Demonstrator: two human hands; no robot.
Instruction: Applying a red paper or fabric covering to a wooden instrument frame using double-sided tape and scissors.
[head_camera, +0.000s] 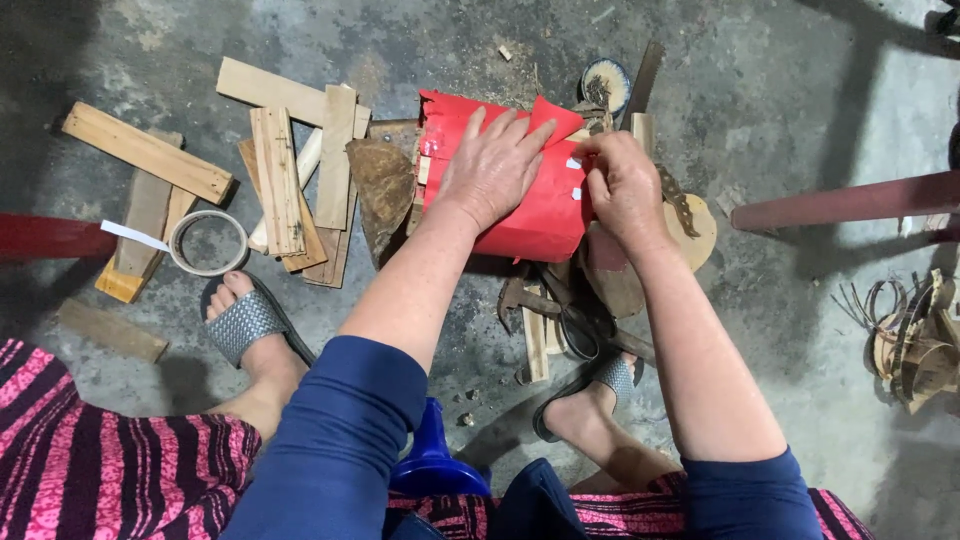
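Note:
My left hand lies flat with fingers spread on a red paper-wrapped object resting on the concrete floor. My right hand pinches the red paper at its right edge, where small white tape pieces stick to it. Torn red paper corners stand up behind my left fingers. Wooden pieces poke out from under the wrapped object.
Several wooden slats are piled at the left, with a tape roll beside them. A small round bowl sits behind. Scissors and wood scraps lie near my sandalled feet. A red bar and a bamboo-strip bundle stand right.

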